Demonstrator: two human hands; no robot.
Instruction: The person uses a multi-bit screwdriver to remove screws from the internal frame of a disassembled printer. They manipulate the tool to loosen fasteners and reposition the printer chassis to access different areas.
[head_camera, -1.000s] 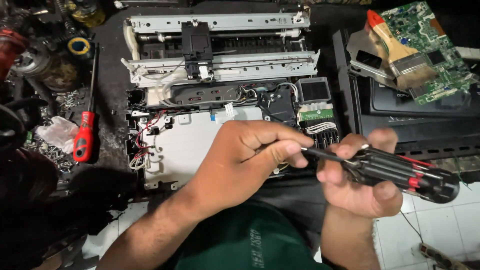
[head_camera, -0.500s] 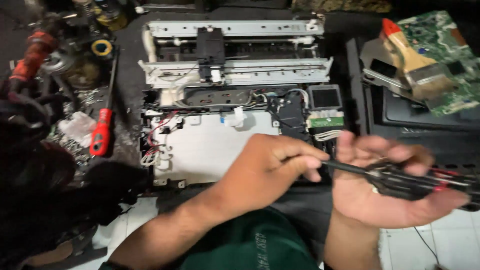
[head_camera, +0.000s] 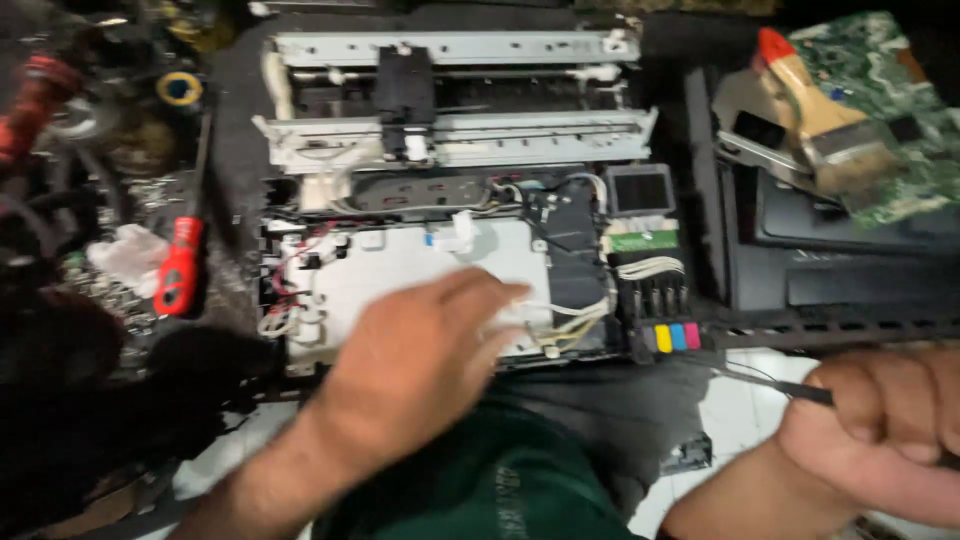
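Hands now apart: left hand (head_camera: 420, 350) fingers spread on printer (head_camera: 420, 265), right hand (head_camera: 880, 440) fisted around leftward-pointing screwdriver (head_camera: 770, 378).

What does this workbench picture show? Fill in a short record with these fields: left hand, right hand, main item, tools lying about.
left hand: the left hand is open and blurred, over the white plate of the opened printer
right hand: the right hand is closed on a screwdriver, its shaft pointing left
main item: printer with cover off, wires and colour cartridges showing
tools lying about: red-handled screwdriver at left; paintbrush on a green circuit board
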